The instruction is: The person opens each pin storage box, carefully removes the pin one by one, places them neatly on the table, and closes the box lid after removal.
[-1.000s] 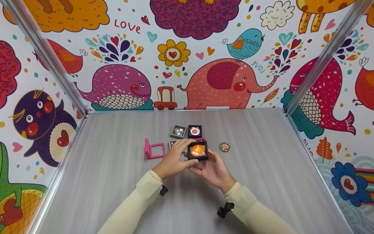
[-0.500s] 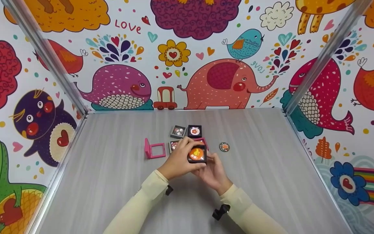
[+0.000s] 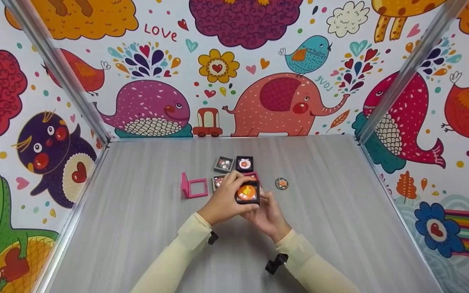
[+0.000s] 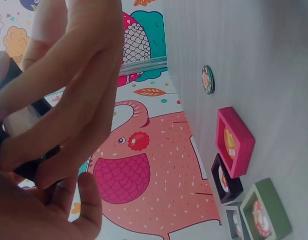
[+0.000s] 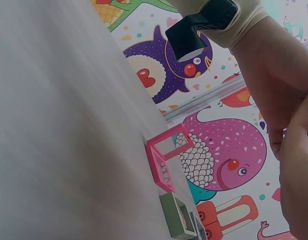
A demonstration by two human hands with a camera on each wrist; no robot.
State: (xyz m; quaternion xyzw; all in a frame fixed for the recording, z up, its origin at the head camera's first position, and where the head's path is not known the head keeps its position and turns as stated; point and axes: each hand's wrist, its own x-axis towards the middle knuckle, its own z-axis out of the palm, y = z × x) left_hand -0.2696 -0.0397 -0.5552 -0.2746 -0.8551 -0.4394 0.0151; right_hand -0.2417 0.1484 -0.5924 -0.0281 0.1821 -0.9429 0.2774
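Note:
Both hands hold up a square black display frame (image 3: 257,192), with a round orange badge (image 3: 246,193) showing inside it. My left hand (image 3: 227,198) grips its left side, fingers over the top edge and thumb along the bottom. My right hand (image 3: 270,215) holds it from behind and at the right edge; most of those fingers are hidden in the head view. In the left wrist view, fingers wrap the dark frame (image 4: 24,170). Just behind the hands lie a pink frame (image 4: 240,145) with a badge and a green frame (image 4: 274,202) with a badge.
Farther back sit a grey frame (image 3: 223,164) and a black frame (image 3: 244,164), each with a badge. On the left, a hinged pink frame (image 3: 196,189) stands opened out. A loose round badge (image 3: 281,183) lies on the table (image 3: 324,228) at right. Printed walls (image 3: 214,40) enclose it.
Over the past second the left hand has moved slightly right and taken a fuller grip on the black frame's left side. The frame came slightly down; little has changed in the last half second.

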